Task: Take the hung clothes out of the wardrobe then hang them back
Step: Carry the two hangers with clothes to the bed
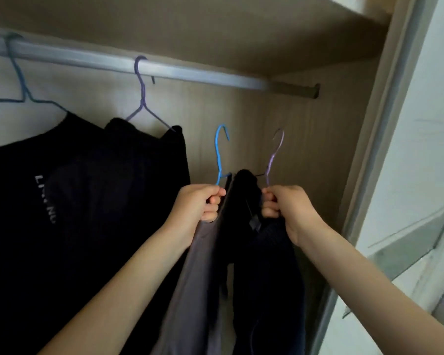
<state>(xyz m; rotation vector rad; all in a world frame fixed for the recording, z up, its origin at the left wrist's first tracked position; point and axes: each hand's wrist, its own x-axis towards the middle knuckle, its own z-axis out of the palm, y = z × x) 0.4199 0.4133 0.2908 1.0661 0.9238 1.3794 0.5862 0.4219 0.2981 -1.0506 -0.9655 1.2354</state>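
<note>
Both grips closed: left hand [200,203] round blue hanger [219,155] with grey garment [198,265], right hand [287,208] round lilac hanger [273,157] with dark garment [272,265]; 2 hooks below rail [190,73].

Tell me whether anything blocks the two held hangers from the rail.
Nothing visible does. The blue hanger and the purple hanger sit below a bare stretch of rail; the hung clothes are further left.

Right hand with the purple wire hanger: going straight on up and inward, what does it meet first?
Probably the silver metal rail near its right end; nothing shows between it and the purple wire hanger in the right hand. Depth is unclear: the beige back panel could come first.
</note>
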